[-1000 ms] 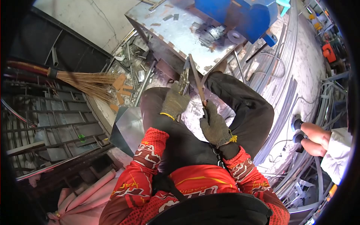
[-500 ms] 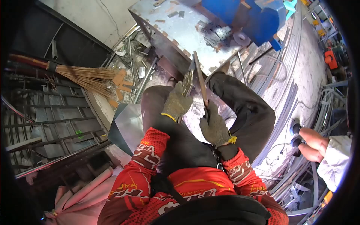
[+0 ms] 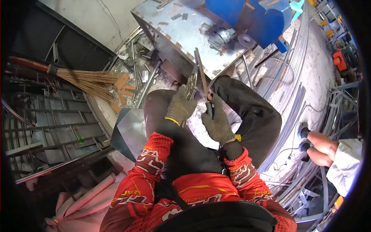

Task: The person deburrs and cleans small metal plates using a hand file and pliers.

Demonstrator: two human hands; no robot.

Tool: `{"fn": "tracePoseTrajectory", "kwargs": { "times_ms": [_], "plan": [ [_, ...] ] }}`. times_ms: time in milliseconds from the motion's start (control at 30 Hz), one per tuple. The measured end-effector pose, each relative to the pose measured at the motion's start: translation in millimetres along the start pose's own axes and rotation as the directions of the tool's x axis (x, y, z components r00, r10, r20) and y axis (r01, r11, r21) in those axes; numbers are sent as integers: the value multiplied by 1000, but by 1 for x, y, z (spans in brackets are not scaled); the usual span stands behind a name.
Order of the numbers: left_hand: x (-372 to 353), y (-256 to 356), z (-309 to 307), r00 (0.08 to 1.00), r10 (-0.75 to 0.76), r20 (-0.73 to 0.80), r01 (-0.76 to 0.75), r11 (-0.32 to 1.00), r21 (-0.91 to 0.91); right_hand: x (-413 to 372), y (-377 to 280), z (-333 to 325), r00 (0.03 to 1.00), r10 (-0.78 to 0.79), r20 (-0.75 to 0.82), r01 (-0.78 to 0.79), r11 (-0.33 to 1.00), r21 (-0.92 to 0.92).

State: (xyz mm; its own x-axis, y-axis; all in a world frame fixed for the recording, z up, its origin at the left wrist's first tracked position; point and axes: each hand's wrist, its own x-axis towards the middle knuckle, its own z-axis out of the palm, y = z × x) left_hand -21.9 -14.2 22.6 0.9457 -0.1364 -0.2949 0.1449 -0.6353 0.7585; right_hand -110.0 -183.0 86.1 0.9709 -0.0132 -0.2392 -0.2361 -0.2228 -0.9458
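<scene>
My left hand (image 3: 181, 106), in a dark work glove with a yellow cuff edge, is closed on metal locking pliers (image 3: 192, 84) whose jaws point up toward the metal table (image 3: 170, 23). My right hand (image 3: 217, 123), gloved the same way, is wrapped round the dark handle of a long flat file (image 3: 202, 71). The file slants up and left, its tip close to the plier jaws. Whether file and jaws touch, and any small piece between them, I cannot tell.
Metal pieces and a grey ring (image 3: 246, 40) lie on the table beside blue sheets (image 3: 266, 27). A broom (image 3: 89, 80) and scraps are at the left. Metal bars (image 3: 288, 112) cover floor at the right, near another person's legs (image 3: 320, 148).
My right hand has shifted slightly left and up with the file, whose tip is now nearer the plier jaws. My left hand has barely moved with the pliers.
</scene>
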Motion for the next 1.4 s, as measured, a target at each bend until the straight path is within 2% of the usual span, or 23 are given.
{"fn": "tracePoseTrajectory", "kwargs": {
  "times_ms": [33, 67, 133, 200, 233, 333, 400, 433, 567, 667, 733, 800, 900, 967, 1000, 1067, 1100, 1133, 1200, 1267, 1333, 1367, 1400],
  "plan": [
    [3, -4, 2, 1000, 17, 4, -16, 998, -57, 2, -4, 4, 1000, 5, -6, -5, 1000, 7],
    [7, -5, 4, 999, 41, 2, -41, 993, -115, 13, -10, 5, 999, -49, -12, 47, 996, -77],
    [11, -25, 14, 995, 96, -37, -98, 994, -53, 39, -21, 4, 995, -102, -14, 98, 981, -166],
    [18, -39, 17, 971, 226, -77, -216, 969, 119, 70, -32, 2, 993, -97, -71, 64, 926, -372],
    [12, -20, 7, 992, 121, -21, -119, 990, 77, 69, -36, 2, 993, -94, -66, 64, 928, -368],
    [2, -4, 1, 996, 56, -67, -51, 996, 73, 64, -44, -8, 994, -108, -14, 95, 924, -370],
    [2, -2, -2, 1000, 4, -27, -4, 1000, 4, 26, -17, -6, 986, -163, -40, 129, 889, -439],
    [3, -6, 1, 999, 32, -34, -32, 999, -1, 11, -9, -4, 935, -345, -79, 271, 843, -465],
    [9, -16, 6, 997, 71, 11, -70, 997, -17, 26, -9, -5, 942, -322, -96, 253, 867, -429],
    [8, -11, 4, 996, 93, -11, -93, 996, 3, 84, -31, -7, 981, -186, -54, 145, 891, -430],
    [7, -11, 3, 996, 81, -37, -80, 997, 10, 84, -26, -5, 967, -246, -62, 201, 893, -404],
    [6, -14, 6, 995, 77, -71, -76, 997, 9, 68, -17, -10, 953, -297, -67, 249, 887, -389],
    [11, -23, 7, 991, 123, -45, -125, 991, -51, 11, 9, -8, 978, -176, -114, 121, 918, -377],
    [8, -23, 11, 995, 91, -37, -94, 992, -88, -9, 29, -4, 950, -287, -127, 241, 926, -289],
    [6, -19, 11, 995, 98, -25, -99, 992, -82, -7, 27, -4, 949, -281, -140, 233, 929, -286],
    [5, -7, 4, 993, 102, -60, -93, 987, 130, 20, 7, -2, 968, -234, -94, 192, 924, -330],
    [4, -3, 3, 995, 77, -63, -67, 987, 146, 39, -19, -6, 999, -7, -43, -7, 951, -309],
    [6, -3, 3, 994, 82, -68, -71, 986, 154, 60, -21, -10, 999, -14, -44, 0, 953, -303],
    [11, -16, 4, 998, 63, 10, -62, 995, -82, 87, -16, -7, 964, -260, -58, 233, 928, -290],
    [27, -47, 17, 993, 116, 8, -115, 992, -48, 81, -19, -6, 975, -212, -63, 179, 925, -336],
    [25, -57, 26, 991, 130, -33, -133, 979, -154, 47, -18, -8, 997, -69, -25, 56, 936, -348],
    [17, -42, 19, 983, 173, -53, -172, 985, 23, 28, -5, -5, 998, -61, -17, 51, 934, -353],
    [14, -33, 14, 986, 160, -55, -160, 987, 15, 10, 13, -2, 985, -167, -39, 149, 947, -285]
  ]
}}
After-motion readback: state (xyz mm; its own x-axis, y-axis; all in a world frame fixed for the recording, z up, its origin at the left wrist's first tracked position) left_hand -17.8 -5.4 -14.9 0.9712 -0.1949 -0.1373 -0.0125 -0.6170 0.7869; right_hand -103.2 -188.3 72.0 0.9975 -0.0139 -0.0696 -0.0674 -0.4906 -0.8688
